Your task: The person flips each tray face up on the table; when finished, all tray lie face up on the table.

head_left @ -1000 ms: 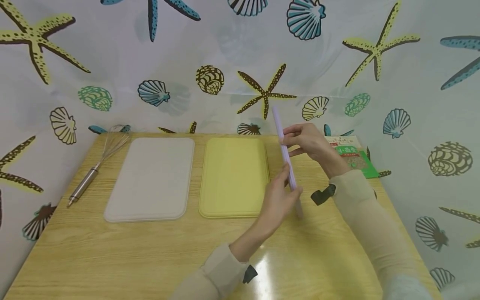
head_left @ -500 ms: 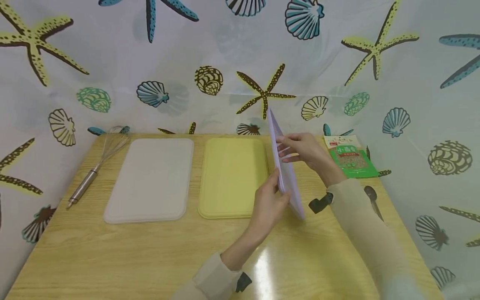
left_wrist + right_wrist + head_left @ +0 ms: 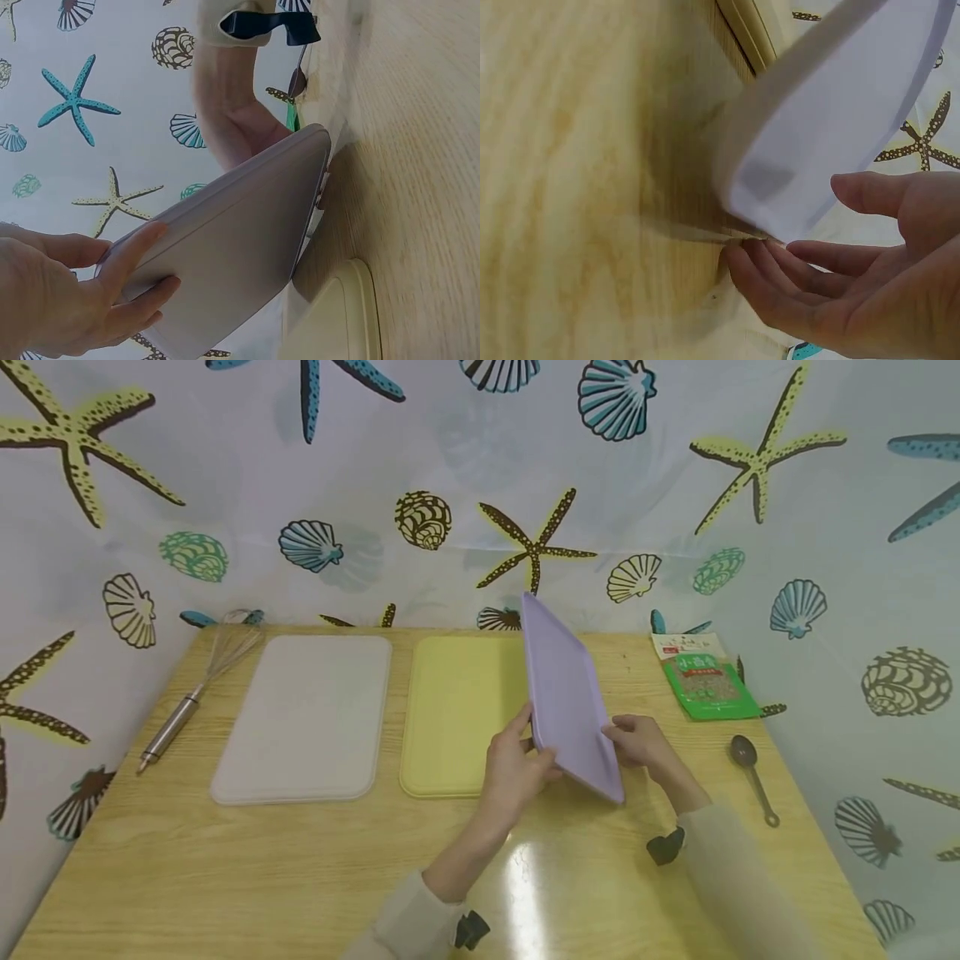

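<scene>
My left hand [image 3: 517,777] grips a rectangular purple tray [image 3: 566,693] by its left side, thumb on one face and fingers on the other. The tray stands steeply tilted, its right edge low beside the yellow tray [image 3: 442,718]. In the left wrist view, the underside of the purple tray [image 3: 232,232] shows, with fingers spread on it. My right hand [image 3: 641,743] is at the low right edge. The right wrist view shows that hand [image 3: 855,277] with fingertips right under the tray's edge and the thumb held apart from it.
A white tray [image 3: 307,718] lies left of the yellow one, with a whisk [image 3: 191,702] beyond it. On the right are a green seasoning packet [image 3: 705,681] and a dark spoon [image 3: 753,777]. A patterned cloth [image 3: 360,460] hangs behind the wooden table [image 3: 262,877].
The purple tray has tipped from edge-on to showing its inner face, its top leaning left. My right hand has moved down along its right edge, and the spoon has come into view.
</scene>
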A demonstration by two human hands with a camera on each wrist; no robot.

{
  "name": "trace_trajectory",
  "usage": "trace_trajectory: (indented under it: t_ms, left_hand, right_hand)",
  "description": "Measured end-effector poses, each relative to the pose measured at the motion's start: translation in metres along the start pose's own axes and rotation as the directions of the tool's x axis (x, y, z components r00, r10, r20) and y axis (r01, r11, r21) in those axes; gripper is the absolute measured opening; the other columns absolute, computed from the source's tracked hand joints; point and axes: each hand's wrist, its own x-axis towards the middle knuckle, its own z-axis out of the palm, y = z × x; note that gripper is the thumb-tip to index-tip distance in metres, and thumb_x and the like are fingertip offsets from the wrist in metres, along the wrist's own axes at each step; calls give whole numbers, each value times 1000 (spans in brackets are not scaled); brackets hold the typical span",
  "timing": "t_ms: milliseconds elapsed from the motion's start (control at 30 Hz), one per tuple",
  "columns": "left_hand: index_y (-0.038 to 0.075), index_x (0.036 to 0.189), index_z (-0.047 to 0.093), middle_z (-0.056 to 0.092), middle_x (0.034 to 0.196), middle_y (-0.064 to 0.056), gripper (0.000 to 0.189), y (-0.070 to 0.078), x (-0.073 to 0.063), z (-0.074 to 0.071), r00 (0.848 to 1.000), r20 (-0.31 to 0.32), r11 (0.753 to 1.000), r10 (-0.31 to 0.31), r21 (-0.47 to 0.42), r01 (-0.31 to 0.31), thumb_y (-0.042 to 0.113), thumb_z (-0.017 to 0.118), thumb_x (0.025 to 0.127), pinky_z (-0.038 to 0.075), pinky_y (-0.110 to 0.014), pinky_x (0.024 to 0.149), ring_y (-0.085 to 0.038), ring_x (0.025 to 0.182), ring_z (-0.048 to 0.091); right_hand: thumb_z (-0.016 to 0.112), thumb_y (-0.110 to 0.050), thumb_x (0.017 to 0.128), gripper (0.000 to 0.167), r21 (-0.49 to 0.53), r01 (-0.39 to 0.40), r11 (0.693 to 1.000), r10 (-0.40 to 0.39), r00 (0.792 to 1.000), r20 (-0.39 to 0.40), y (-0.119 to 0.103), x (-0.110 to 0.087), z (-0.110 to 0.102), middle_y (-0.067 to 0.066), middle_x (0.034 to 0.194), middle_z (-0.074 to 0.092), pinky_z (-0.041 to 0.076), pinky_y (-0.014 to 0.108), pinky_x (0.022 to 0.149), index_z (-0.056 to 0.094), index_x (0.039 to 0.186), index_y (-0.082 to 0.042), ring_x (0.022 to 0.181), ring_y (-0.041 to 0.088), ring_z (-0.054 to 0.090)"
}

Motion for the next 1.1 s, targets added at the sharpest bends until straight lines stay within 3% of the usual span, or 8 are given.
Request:
trace_trajectory:
  t_ms: [167,300,500,733,900,1100]
  left_hand:
    - [-2,150,24,34,151,-18,73,3,2,-5,1000,4,998,-16,-58,17,-15,56,85,58,-36,75,-38,111,60]
    - [-1,150,26,39,147,-20,72,3,5,-11,999,19,997,-32,-68,33,-14,54,84,58,-39,75,-37,109,62]
    - [4,149,32,45,134,-22,67,4,13,-24,994,93,993,-63,-93,71,-11,53,87,58,-41,75,-35,100,64]
    - [2,151,26,45,125,-25,66,0,23,-35,973,175,978,-150,-117,172,-6,54,92,59,-42,72,-32,88,67]
    - [1,152,21,46,120,-26,68,-10,30,-41,951,222,965,-217,-99,243,-4,55,93,59,-41,68,-31,88,66]
    - [-1,151,22,51,112,-26,68,-23,38,-44,933,256,961,-252,-45,271,-6,55,92,59,-41,65,-33,89,66]
  right_hand:
    - [57,-23,97,58,12,13,1000,-13,1000,16,8,-11,1,33,137,46,53,45,90,39,139,12,118,43,54]
    - [65,-14,91,60,76,37,996,-43,996,79,19,-10,-7,32,133,50,55,43,86,40,138,13,111,39,60]
    - [68,-5,88,58,148,43,988,-64,988,141,33,-4,-23,30,127,56,57,37,80,42,137,13,98,25,67]
    - [68,-7,88,60,157,18,987,-42,988,147,42,-3,-38,27,126,57,57,34,79,42,140,8,94,19,66]
    - [68,-5,88,60,179,8,984,-36,987,156,47,-7,-48,24,122,59,57,35,79,41,140,9,92,18,67]
    - [67,-4,88,59,144,3,990,-20,993,117,50,-9,-59,22,118,60,58,34,78,41,140,9,87,16,67]
